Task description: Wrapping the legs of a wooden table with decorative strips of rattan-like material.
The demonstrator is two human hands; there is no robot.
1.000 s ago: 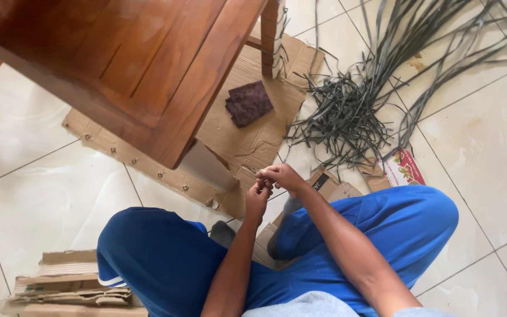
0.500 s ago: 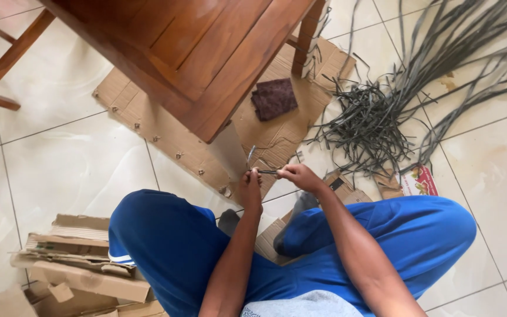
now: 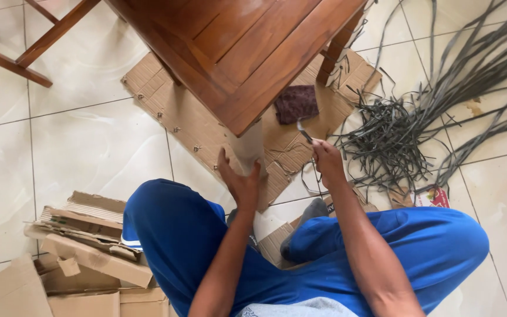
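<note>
I sit on the tiled floor in blue trousers, facing a wooden table (image 3: 247, 47). My left hand (image 3: 239, 183) has its fingers spread and rests on the flat cardboard sheet (image 3: 165, 105) just below the table's near corner. It holds nothing. My right hand (image 3: 327, 158) is closed around a thin grey strip (image 3: 304, 132) whose end sticks up toward the table edge. A dark maroon pad (image 3: 296, 103) lies on the cardboard just beyond my right hand.
A tangled heap of grey strips (image 3: 394, 141) spreads over the tiles at the right, with long strands running to the upper right. Torn cardboard pieces (image 3: 83, 246) are stacked at the lower left. A wooden frame leg (image 3: 24, 56) crosses the upper left.
My hands were together on the strip; now they are apart. The left has dropped onto the cardboard and the right has moved right with the strip. The view has shifted down the table.
</note>
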